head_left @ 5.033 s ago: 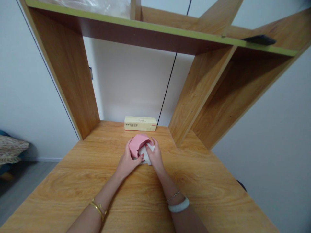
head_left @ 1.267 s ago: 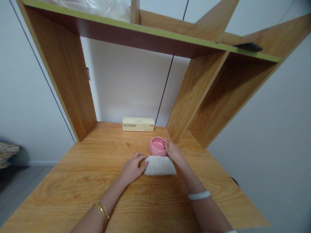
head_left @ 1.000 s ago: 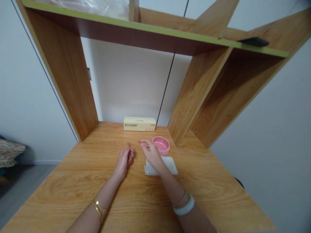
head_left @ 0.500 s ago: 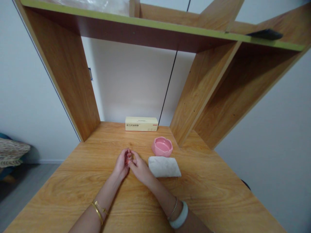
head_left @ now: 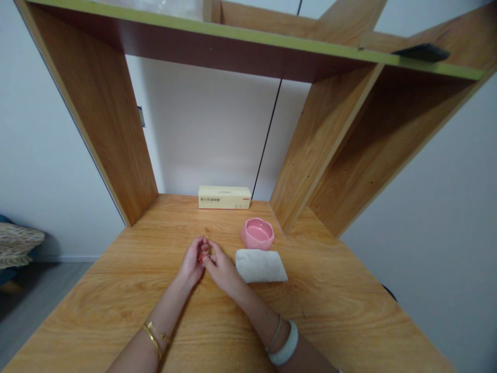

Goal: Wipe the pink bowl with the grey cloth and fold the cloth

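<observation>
My left hand (head_left: pixel 192 261) rests palm up over the desk, its fingers curled inward. Meeting it from the right is my right hand (head_left: pixel 221 267), thumb and fingers bent toward the left fingertips. Small reddish spots show between the two hands; whether these are nails or a small thing, I cannot tell. Just right of my right hand lies a folded pale grey cloth (head_left: pixel 261 266). A pink faceted bowl (head_left: pixel 257 234) stands behind the cloth, close to its far edge. Neither hand visibly grips the cloth or the bowl.
A cream long box (head_left: pixel 224 198) with printed lettering stands at the back of the wooden desk (head_left: pixel 330 311). Upright panels (head_left: pixel 101 119) rise at both sides, and a shelf (head_left: pixel 233 36) spans overhead with a dark flat object (head_left: pixel 423 52) on it. Patterned fabric (head_left: pixel 19 243) shows at far left.
The whole view has shifted slightly left and up. Both hands stay together in nearly the same pose, with a little more red showing between the fingers.
</observation>
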`<state>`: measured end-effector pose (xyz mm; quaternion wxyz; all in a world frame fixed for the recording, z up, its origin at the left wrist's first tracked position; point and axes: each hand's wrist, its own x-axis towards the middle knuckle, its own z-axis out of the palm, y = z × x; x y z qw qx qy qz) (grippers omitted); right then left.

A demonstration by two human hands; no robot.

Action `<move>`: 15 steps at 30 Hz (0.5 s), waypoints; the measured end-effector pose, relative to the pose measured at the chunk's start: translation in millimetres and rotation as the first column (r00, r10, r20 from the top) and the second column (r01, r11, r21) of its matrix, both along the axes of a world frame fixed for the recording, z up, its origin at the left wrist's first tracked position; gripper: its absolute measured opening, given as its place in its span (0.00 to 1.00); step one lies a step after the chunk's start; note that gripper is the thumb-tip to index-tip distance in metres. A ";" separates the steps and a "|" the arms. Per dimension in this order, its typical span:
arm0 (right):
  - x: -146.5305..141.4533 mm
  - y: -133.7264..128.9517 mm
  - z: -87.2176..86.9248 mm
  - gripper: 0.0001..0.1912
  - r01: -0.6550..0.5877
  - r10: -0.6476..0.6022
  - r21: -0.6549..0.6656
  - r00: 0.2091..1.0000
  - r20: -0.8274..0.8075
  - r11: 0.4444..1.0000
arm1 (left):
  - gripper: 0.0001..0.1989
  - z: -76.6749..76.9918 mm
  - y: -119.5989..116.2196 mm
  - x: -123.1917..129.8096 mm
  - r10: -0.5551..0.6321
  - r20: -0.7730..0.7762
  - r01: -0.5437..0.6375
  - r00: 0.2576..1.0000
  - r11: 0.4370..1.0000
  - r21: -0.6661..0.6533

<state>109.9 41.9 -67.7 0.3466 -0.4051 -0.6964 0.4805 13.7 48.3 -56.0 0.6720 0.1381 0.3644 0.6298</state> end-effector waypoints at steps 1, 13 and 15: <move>0.1 0.1 0.0 0.23 -0.001 0.001 0.002 1.000 -0.001 1.000 | 0.07 -0.3 -0.1 -0.2 0.000 -0.007 0.000 1.000 1.000 0.002; -0.2 -1.9 3.6 0.24 0.005 -0.005 0.000 1.000 0.008 1.000 | 0.08 0.7 -0.7 -0.9 -0.008 -0.011 0.007 1.000 1.000 -0.004; -0.4 -1.7 4.1 0.24 -0.002 0.002 -0.001 1.000 0.007 1.000 | 0.07 0.9 -0.7 -1.0 -0.013 0.001 0.013 1.000 1.000 -0.004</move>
